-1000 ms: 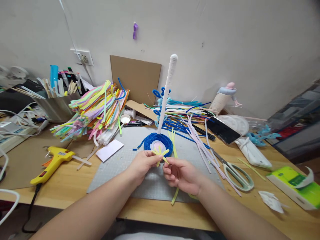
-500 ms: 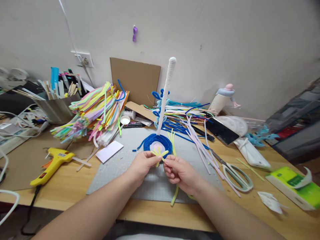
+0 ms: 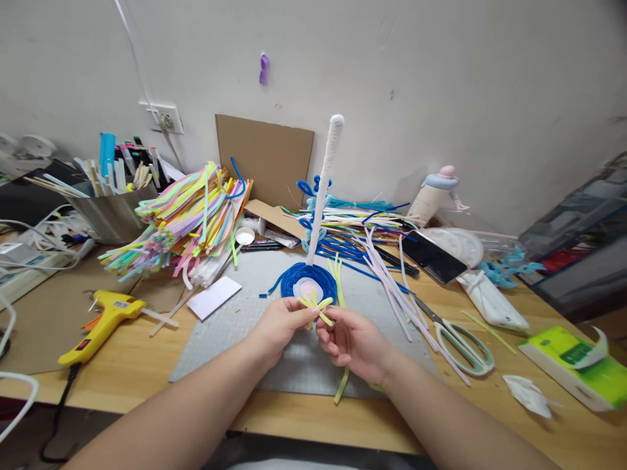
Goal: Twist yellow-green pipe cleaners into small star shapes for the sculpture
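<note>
Between thumb and fingers, my left hand (image 3: 281, 326) pinches a small yellow pipe-cleaner shape (image 3: 313, 301) with several short arms spreading out like a flower. My right hand (image 3: 355, 343) is at its right side, fingers curled, with the fingertips at one of its arms; part of that grip is hidden. Just beyond stands a blue coiled pipe-cleaner base (image 3: 288, 282) with a pale centre and an upright white wrapped stem (image 3: 324, 176). Loose yellow pipe cleaners (image 3: 341, 390) lie beside and under my right hand on the grey cutting mat (image 3: 220, 356).
A yellow glue gun (image 3: 105, 320) lies left, near a large bundle of coloured pipe cleaners (image 3: 196, 215) and a white card (image 3: 214, 297). To the right are lilac pipe cleaners (image 3: 392, 287), scissors (image 3: 465, 346), a phone (image 3: 434, 254) and a tissue pack (image 3: 578, 365). Cardboard (image 3: 264, 156) leans on the wall.
My right fingers have shifted and turned slightly around the right-hand arm of the yellow shape, and that arm now points more downward. My left hand has kept its hold.
</note>
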A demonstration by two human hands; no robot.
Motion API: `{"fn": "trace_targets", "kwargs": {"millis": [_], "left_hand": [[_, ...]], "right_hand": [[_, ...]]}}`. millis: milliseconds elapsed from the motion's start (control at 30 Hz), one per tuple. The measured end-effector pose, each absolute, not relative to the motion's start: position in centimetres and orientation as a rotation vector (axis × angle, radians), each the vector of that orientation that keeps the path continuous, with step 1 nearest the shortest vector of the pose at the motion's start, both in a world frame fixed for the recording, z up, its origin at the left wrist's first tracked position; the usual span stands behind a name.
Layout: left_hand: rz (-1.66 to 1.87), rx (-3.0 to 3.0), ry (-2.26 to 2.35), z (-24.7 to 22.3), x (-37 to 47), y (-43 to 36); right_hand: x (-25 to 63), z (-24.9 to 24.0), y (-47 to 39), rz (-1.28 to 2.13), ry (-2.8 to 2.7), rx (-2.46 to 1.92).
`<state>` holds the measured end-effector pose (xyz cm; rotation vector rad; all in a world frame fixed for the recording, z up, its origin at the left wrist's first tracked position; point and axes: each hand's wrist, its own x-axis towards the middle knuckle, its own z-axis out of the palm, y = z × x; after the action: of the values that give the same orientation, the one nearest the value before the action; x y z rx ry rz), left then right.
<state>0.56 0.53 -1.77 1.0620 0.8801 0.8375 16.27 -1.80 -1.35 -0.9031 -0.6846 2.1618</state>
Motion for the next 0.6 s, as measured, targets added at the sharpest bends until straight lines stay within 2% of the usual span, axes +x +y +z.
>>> {"fn": "trace_targets", "kwargs": {"millis": [133,400,600], "left_hand": [[0.877,1.087,0.948,-1.6,0.6,0.5],[0.932,1.085,1.033,-1.2,0.9,0.1],[0.871,1.081,0.965,-1.2,0.6,0.4]], "right_hand": [[16.4,-1.3,-1.8,2.186,-0.702,-0.880],[15.3,-1.9,-2.2,1.368,-1.331,-1.217],[16.1,-2.0,-1.9,1.368,-1.348,-1.123]]}}
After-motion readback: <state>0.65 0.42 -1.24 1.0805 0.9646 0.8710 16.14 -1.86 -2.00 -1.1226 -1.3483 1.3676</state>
